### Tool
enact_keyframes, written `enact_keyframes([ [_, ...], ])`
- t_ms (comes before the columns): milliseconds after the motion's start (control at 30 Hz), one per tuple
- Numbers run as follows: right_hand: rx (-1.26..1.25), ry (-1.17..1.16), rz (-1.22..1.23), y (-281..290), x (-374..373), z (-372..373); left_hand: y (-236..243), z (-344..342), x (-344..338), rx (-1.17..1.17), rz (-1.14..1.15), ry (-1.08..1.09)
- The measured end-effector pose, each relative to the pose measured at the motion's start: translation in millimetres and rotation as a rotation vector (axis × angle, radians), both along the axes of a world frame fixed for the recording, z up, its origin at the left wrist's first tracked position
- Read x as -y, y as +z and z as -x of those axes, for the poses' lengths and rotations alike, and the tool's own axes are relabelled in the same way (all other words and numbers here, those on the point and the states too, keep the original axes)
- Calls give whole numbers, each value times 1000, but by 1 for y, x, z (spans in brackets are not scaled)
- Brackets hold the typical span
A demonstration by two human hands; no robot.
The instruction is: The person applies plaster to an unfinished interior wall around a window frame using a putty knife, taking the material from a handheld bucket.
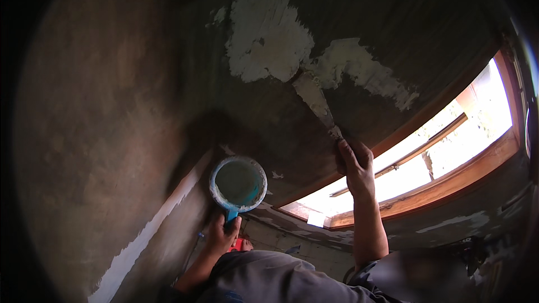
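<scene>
My right hand [356, 168] is closed round a putty knife [314, 101], whose wide, putty-smeared blade meets the dark plastered surface [365, 11] at the lower edge of rough white putty patches [269, 45]. A second, creamier patch [359, 64] spreads to the right of the blade. Lower and left, my left hand [223, 234] grips the handle of a round light-blue pot [237, 182], held with its opening toward me. Putty crusts its rim; the dim inside looks greenish grey, and I cannot tell how much is in it.
A bright wood-framed window [477, 157] curves along the right side. A long white putty stripe [140, 235] runs down the brown wall [84, 106] at lower left. Far below are a pale tiled surface [264, 235], a red object [238, 244] and part of my foot [247, 246].
</scene>
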State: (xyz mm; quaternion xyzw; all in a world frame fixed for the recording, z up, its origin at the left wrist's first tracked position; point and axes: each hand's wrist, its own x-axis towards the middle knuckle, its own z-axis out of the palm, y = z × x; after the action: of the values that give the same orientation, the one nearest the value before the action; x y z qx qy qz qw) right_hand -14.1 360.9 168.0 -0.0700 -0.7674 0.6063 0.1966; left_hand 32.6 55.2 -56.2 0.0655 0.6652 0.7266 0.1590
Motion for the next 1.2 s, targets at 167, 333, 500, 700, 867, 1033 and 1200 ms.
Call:
enact_keyframes([
  [167, -40, -33, 1, 11, 1, -5, 5, 1, 2, 40, -18, -1],
  [333, -71, -107, 18, -2, 2, -30, -20, -1, 5, -9, 41, 10],
  [500, -79, -44, -184, 11, 10, -28, -23, -2, 5, -7, 13, 7],
  [700, -119, -92, -276, 23, 15, -8, -4, 1, 4, 16, -7, -24],
  [867, -115, -121, -210, 24, -1, -34, -21, -2, 2, 41, -26, -8],
  [1033, -156, -75, -211, 30, -11, -26, -20, 0, 2, 33, -21, -8],
  [1200, -177, -124, -208, 34, -16, -4, -2, 4, 1, 51, -37, -49],
])
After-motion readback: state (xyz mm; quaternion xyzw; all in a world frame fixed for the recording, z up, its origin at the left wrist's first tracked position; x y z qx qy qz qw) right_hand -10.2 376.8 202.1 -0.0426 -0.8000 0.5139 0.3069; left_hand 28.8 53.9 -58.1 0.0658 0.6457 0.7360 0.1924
